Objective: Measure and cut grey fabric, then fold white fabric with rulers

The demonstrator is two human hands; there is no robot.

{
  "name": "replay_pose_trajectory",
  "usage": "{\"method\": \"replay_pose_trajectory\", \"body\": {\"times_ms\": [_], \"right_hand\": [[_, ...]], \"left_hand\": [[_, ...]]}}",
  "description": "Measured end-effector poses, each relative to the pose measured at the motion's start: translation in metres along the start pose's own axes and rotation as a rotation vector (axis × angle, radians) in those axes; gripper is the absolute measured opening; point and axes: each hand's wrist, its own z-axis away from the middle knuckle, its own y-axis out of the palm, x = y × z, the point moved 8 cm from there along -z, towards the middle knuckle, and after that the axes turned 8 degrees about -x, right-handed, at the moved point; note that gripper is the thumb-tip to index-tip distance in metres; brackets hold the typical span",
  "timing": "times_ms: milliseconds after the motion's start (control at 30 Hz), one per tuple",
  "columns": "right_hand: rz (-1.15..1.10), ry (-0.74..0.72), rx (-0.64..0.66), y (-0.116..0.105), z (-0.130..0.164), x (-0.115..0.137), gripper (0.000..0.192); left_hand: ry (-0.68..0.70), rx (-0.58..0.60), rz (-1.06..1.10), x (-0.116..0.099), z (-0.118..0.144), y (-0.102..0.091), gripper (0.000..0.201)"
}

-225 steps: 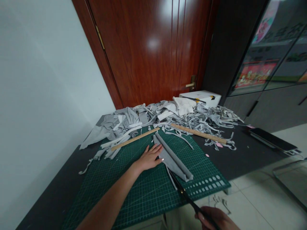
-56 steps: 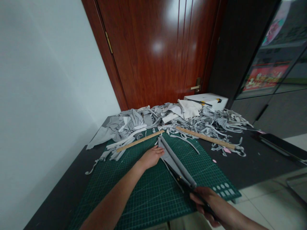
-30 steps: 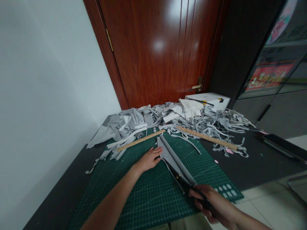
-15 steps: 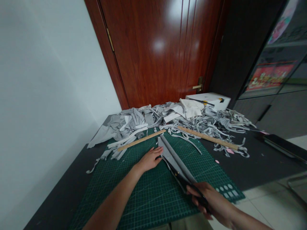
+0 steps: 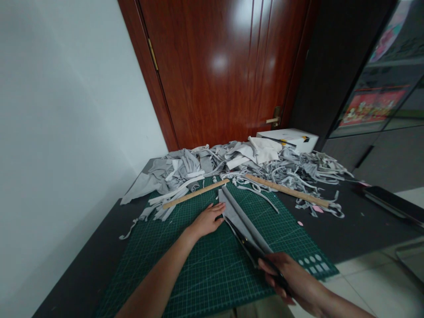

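A folded grey strip of fabric (image 5: pixel 243 217) lies slantwise on the green cutting mat (image 5: pixel 198 274). Fingers stretched out, my left hand (image 5: pixel 209 218) rests flat, its fingertips on the strip's left edge near the far end. My right hand (image 5: pixel 281 274) is wrapped round the handles of black scissors (image 5: pixel 253 251) at the strip's near end. The blades point away from me along the strip's left edge, partly hidden by the cloth. How far apart the blades are I cannot tell.
Two wooden rulers (image 5: pixel 195 194) (image 5: pixel 288 191) lie beyond the strip, left and right. Behind them a heap of grey and white fabric scraps (image 5: pixel 212 161) spans the dark table (image 5: pixel 89 256). A white box (image 5: pixel 294 136) stands at the back right, and a black flat object (image 5: pixel 394 202) lies far right.
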Motion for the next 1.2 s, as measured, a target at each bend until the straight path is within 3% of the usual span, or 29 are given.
{"method": "replay_pose_trajectory", "body": {"times_ms": [200, 500, 667, 900, 1200], "right_hand": [[-0.009, 0.039, -0.016, 0.002, -0.001, -0.001, 0.04], [-0.056, 0.089, -0.009, 0.002, -0.002, -0.002, 0.035], [-0.055, 0.075, 0.019, 0.004, -0.007, 0.001, 0.036], [-0.039, 0.052, 0.026, 0.008, -0.012, 0.009, 0.033], [-0.031, 0.101, 0.009, 0.013, -0.013, 0.012, 0.029]], "left_hand": [[-0.008, -0.02, 0.033, 0.001, 0.0, -0.003, 0.043], [0.001, -0.193, 0.041, 0.01, -0.001, -0.001, 0.039], [0.013, -0.186, 0.021, 0.008, 0.002, 0.0, 0.043], [-0.01, -0.09, 0.011, 0.007, 0.002, 0.002, 0.056], [-0.069, -0.137, 0.028, 0.007, 0.008, -0.004, 0.06]]}}
